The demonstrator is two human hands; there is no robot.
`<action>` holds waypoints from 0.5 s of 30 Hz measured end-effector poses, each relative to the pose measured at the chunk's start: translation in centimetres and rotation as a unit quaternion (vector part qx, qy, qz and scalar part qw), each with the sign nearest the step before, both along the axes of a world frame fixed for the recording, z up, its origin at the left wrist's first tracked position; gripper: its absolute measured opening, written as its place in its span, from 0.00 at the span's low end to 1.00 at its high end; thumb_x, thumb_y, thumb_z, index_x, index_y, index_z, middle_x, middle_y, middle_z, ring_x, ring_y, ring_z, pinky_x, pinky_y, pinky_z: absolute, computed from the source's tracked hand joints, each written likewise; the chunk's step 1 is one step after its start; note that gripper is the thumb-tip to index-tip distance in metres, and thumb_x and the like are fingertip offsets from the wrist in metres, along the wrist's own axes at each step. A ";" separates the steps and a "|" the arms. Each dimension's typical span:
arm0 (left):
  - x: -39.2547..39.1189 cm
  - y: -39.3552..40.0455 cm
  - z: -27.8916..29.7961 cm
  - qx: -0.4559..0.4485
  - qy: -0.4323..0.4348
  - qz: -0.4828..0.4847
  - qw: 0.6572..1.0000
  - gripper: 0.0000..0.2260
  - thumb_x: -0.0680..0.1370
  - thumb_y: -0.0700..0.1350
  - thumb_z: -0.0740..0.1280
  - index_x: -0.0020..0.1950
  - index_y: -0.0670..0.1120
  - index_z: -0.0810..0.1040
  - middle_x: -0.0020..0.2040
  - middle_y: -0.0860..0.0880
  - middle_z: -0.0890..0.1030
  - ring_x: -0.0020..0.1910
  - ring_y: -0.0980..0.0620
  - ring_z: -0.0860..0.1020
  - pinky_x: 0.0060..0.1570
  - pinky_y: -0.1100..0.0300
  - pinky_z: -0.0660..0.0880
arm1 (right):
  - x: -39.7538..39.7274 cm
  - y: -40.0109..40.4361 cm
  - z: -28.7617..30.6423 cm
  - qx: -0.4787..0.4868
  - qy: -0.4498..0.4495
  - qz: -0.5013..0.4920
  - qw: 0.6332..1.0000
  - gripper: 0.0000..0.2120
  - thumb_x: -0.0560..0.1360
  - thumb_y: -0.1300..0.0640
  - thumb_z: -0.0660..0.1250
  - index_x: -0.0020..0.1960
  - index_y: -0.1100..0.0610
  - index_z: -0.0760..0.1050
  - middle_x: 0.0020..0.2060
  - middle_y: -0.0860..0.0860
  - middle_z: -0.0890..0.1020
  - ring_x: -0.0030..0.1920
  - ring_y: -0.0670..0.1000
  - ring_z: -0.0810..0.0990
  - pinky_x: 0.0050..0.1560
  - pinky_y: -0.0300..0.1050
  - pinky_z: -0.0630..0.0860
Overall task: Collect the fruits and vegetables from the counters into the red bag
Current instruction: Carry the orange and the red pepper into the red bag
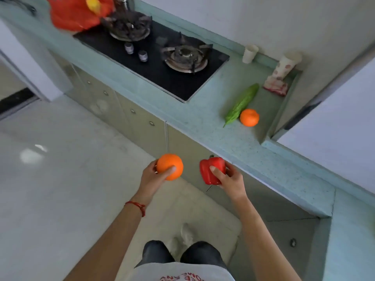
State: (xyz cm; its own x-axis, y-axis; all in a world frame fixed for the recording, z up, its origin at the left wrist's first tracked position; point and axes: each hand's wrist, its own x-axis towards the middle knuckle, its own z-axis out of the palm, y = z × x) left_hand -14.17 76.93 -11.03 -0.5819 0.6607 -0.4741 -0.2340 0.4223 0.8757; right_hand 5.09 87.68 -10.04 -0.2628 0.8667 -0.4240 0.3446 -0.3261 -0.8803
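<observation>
Orange fruit (pixel 170 166) in the left hand's (pixel 151 176) curled fingers, red pepper (pixel 212 170) clasped likewise in the right hand (pixel 229 182).

Pale green counter (pixel 205 120) is fitted with a black two-burner hob (pixel 154 63). A green bitter gourd (pixel 241 104) touching a small orange (pixel 249 117), two paper cups (pixel 250 54), a folded cloth (pixel 276 87) and the red bag (pixel 71 15) are laid directly on it.

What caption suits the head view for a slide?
Left hand holds an orange, right hand a red pepper.
</observation>
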 end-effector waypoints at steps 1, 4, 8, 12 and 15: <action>-0.8 -0.7 0.1 -0.001 0.004 0.028 1.000 0.32 0.61 0.52 0.76 0.61 0.44 0.74 0.55 0.44 0.77 0.51 0.47 0.76 0.55 0.48 0.75 | -1.4 0.3 0.0 -0.001 -0.001 0.027 1.000 0.36 0.57 0.39 0.75 0.61 0.52 0.73 0.54 0.52 0.79 0.54 0.55 0.79 0.54 0.58 0.78; -2.8 -2.9 0.0 -0.005 0.012 0.118 0.993 0.35 0.61 0.55 0.75 0.64 0.42 0.72 0.55 0.45 0.76 0.52 0.46 0.76 0.53 0.49 0.76 | -5.7 1.0 -0.2 -0.010 0.010 0.107 0.994 0.27 0.66 0.50 0.75 0.62 0.55 0.72 0.54 0.54 0.78 0.53 0.54 0.79 0.52 0.57 0.79; -4.2 -5.5 -0.1 -0.016 0.003 0.239 0.971 0.25 0.70 0.42 0.73 0.66 0.41 0.69 0.55 0.45 0.73 0.53 0.46 0.74 0.47 0.55 0.75 | -10.6 1.5 -0.7 -0.014 0.005 0.205 0.979 0.23 0.68 0.54 0.74 0.61 0.54 0.73 0.54 0.54 0.79 0.52 0.53 0.79 0.56 0.59 0.77; -4.4 -7.9 -0.5 -0.027 -0.001 0.321 0.947 0.27 0.70 0.44 0.73 0.66 0.42 0.69 0.57 0.44 0.74 0.54 0.45 0.75 0.49 0.53 0.76 | -14.2 1.4 -0.7 -0.017 0.022 0.283 0.959 0.24 0.68 0.58 0.74 0.62 0.57 0.73 0.52 0.55 0.79 0.52 0.54 0.79 0.55 0.59 0.77; -4.2 -9.2 -0.7 -0.028 0.004 0.372 0.928 0.27 0.69 0.46 0.74 0.65 0.43 0.70 0.58 0.43 0.74 0.55 0.44 0.75 0.52 0.50 0.77 | -16.2 1.0 -0.8 -0.038 0.035 0.330 0.943 0.24 0.68 0.60 0.74 0.62 0.58 0.73 0.52 0.55 0.78 0.51 0.54 0.78 0.54 0.60 0.77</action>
